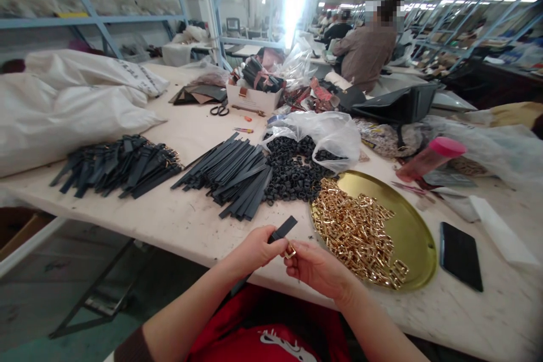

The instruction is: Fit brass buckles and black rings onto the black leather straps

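My left hand (257, 249) pinches a flat black strap (283, 229) that sticks up and to the right from my fingers. Touching the strap's lower part is a small gold buckle (291, 250), held in the fingertips of my right hand (316, 268). Both hands meet just over the table's near edge. A round gold tray (413, 226) heaped with several gold buckles (356, 229) lies right beside my right hand. A pile of loose black straps (233, 172) and a heap of small black loops (292, 172) lie just beyond my hands.
A second pile of black straps with gold fittings (116, 165) lies at the left beside big white sacks (63, 107). A black phone (460, 254), a pink-capped bottle (430, 158), scissors (219, 109) and a white box (252, 96) are on the table. A person (367, 48) sits with their back turned beyond it.
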